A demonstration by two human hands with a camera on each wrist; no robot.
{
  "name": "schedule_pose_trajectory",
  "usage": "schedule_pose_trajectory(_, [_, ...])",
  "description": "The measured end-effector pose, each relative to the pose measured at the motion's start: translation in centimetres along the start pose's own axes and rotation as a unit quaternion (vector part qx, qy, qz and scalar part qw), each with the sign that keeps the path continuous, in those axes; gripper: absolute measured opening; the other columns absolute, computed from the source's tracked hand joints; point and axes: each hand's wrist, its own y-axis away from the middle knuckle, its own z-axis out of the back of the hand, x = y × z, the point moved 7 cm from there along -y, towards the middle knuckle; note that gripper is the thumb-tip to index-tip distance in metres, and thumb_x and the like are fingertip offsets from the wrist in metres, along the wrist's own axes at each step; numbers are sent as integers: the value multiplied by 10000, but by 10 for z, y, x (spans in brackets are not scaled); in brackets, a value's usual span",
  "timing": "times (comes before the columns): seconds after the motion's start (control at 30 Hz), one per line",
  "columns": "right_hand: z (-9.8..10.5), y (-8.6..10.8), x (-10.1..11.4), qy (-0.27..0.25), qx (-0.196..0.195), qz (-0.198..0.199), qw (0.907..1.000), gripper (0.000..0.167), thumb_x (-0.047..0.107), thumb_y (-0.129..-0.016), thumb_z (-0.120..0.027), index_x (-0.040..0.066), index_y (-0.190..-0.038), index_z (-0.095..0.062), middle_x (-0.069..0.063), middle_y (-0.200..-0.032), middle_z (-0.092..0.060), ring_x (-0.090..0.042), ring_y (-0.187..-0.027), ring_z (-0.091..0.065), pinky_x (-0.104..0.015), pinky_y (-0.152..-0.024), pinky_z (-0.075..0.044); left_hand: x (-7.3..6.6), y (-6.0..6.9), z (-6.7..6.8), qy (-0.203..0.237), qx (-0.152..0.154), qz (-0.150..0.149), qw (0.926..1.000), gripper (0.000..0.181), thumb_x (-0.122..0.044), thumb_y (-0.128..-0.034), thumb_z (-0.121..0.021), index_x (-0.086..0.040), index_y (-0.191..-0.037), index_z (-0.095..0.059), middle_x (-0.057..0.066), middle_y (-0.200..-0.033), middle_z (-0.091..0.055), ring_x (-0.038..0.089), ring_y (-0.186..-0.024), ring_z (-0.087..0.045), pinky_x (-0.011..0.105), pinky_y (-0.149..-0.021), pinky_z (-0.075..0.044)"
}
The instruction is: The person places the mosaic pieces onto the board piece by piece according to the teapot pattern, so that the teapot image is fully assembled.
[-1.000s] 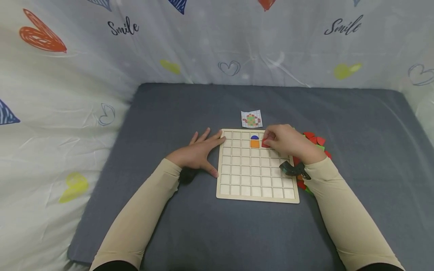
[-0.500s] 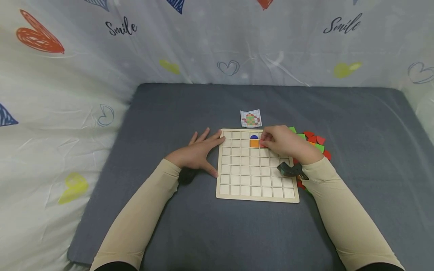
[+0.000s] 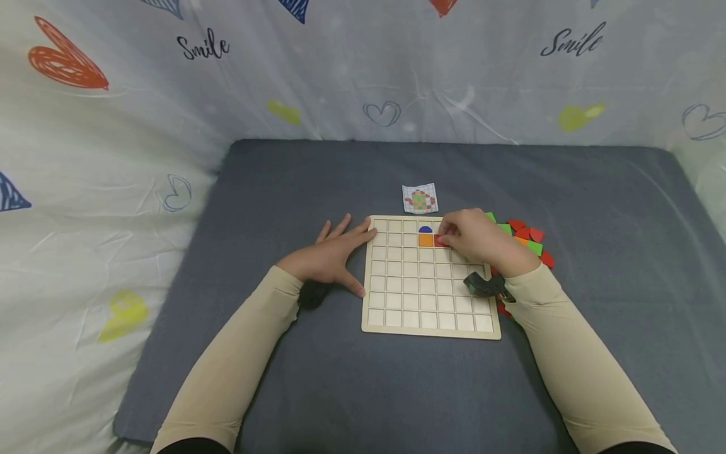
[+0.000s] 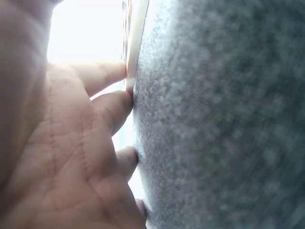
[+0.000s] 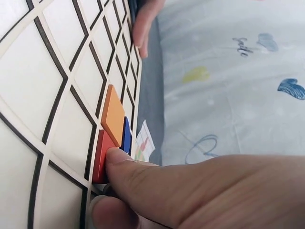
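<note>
A wooden grid board point(image 3: 431, 334) lies on the grey cloth. My left hand point(image 3: 326, 258) has its fingers spread, with thumb and fingertips touching the board's left edge; the left wrist view shows its palm and fingers along that rim. Over the upper right of the board, my right hand point(image 3: 484, 239) pinches a red tile point(image 5: 99, 157) between thumb and finger. That tile sits beside an orange square tile point(image 5: 112, 114) set in a cell. Behind the orange one is a blue half-round tile point(image 5: 126, 136). My right hand covers some cells and part of the red tile.
A small picture card point(image 3: 420, 198) with a coloured pattern lies beyond the board's far edge. Several loose red, green and orange tiles point(image 3: 533, 248) are heaped right of the board, partly behind my right forearm. A patterned curtain point(image 3: 340, 69) hangs behind the table.
My right hand has shifted the red tile slightly left, up against the orange tile. More of the loose tiles show past the right hand. My left hand has stayed in place.
</note>
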Motion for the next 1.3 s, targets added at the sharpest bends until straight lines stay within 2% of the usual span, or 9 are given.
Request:
schedule_pose_trajectory(0.27, [2, 5, -5, -18, -39, -3, 10000, 77, 102, -998, -713, 80, -967, -779, -55, -907, -749, -227, -812, -640, -402, -761, -530, 1, 1, -1, -28, -1, -27, 10000, 1322, -571, -685, -942, -285, -1703, -149, -85, -1761, 53, 234, -1607, 206, 531, -1267, 187])
schedule_pose_trajectory(0.47, [10, 16, -9, 70, 55, -38, 10000, 118, 94, -1017, -663, 71, -1022, -778, -66, -951, -740, -228, -815, -615, -390, -742, -516, 2, 2, -2, -21, 46, -33, 10000, 1321, -578, -686, -939, -281, -1704, -152, -74, -1764, 54, 242, -1608, 206, 536, -1266, 187])
schedule_pose_trajectory(0.7, [20, 30, -18, 276, 39, -116, 9995, 106, 94, -1006, -686, 37, -1031, -772, -102, -962, -744, -217, -773, -619, -386, -682, -503, 3, 1, -3, -41, 8, -50, 10000, 1326, -582, -681, -940, -285, -1703, -150, -83, -1762, 57, 234, -1608, 206, 531, -1267, 187])
schedule_pose_trajectory(1.03, [20, 57, -31, 405, 169, -155, 9989, 114, 59, -976, -725, -9, -1057, -768, -85, -962, -747, -199, -806, -641, -430, -753, -563, 1, 0, -1, -17, -30, -54, 10000, 1323, -567, -683, -947, -284, -1704, -153, -80, -1763, 52, 235, -1608, 205, 531, -1267, 185])
schedule_pose_trajectory(1.3, [14, 74, -43, 302, 371, -419, 9980, 235, 42, -949, -754, -69, -1153, -723, -159, -1058, -723, -298, -952, -682, -522, -850, -588, 1, 0, -1, 12, -19, -21, 10000, 1326, -569, -675, -947, -284, -1703, -160, -73, -1764, 47, 242, -1609, 203, 540, -1265, 187])
